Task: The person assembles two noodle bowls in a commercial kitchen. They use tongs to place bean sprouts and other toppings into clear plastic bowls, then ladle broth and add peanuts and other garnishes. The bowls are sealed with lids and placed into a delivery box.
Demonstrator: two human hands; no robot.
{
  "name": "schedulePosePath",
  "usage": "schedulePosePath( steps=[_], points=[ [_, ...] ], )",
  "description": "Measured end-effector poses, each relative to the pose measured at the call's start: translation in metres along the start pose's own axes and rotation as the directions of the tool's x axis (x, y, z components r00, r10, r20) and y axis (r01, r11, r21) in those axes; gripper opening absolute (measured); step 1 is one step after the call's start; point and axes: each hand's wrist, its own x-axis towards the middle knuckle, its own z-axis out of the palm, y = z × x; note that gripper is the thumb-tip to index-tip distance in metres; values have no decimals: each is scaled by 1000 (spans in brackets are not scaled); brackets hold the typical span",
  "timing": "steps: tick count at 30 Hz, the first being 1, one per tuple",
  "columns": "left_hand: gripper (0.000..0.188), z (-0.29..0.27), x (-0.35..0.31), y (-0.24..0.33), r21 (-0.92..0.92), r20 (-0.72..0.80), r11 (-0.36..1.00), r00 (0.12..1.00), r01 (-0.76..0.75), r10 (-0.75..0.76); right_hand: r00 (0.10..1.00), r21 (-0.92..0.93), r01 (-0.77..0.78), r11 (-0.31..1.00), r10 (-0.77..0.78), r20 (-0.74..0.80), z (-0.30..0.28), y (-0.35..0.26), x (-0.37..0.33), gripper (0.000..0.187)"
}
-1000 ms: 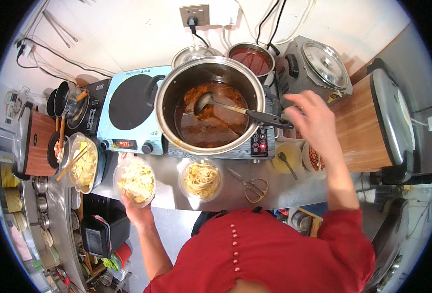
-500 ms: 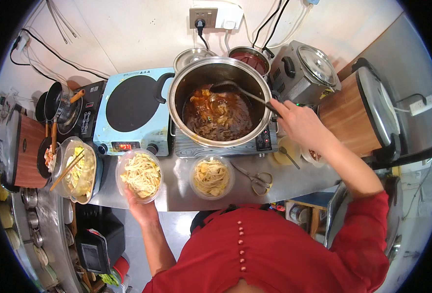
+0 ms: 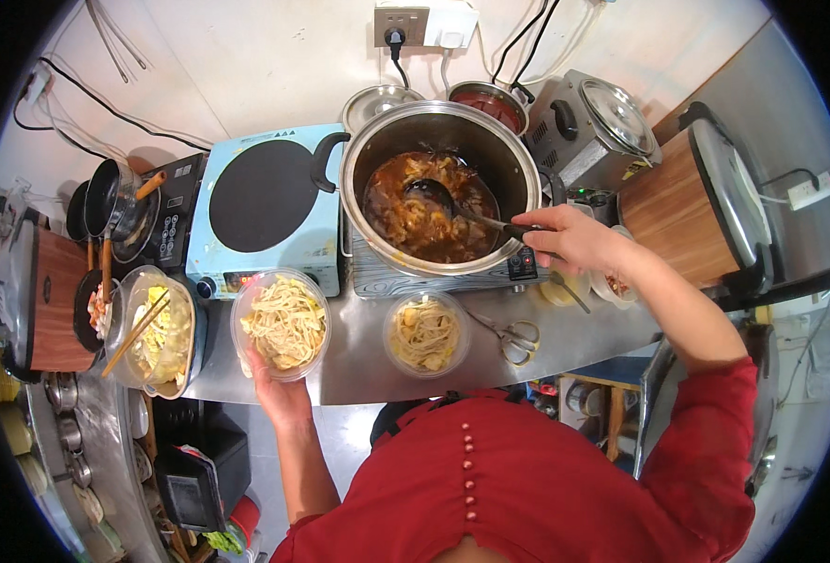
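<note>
My left hand grips a round clear plastic bowl of pale noodles from its near side. My right hand is closed round the handle of a black ladle, whose scoop dips into the brown stew. This stew, with meat or vegetable pieces in it, fills the lower part of a large steel pot on a cooktop. A second clear bowl of noodles stands on the steel counter, apart from both hands.
Scissors lie right of the second bowl. A blue induction cooker stands left of the pot. Further left is a tub of greens with chopsticks across it. At right are a wood-look bucket and a steel warmer.
The ladle has moved from the pot's far side toward its middle, its scoop turned into the stew. My right hand is a little lower. The view has shifted slightly.
</note>
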Motion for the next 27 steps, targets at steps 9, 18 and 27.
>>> schedulePosePath(
  steps=[9,18,27],
  points=[
    [70,32,1,14,33,106,999,994,-32,28,960,555,-181,812,25,278,19,6,5,38],
    [72,49,5,-22,49,239,995,968,-87,73,982,646,-111,755,-15,186,5,41,-3,33],
    [75,63,-65,-77,128,-175,971,959,-204,225,885,413,148,898,-307,349,-26,42,9,47]
  ],
)
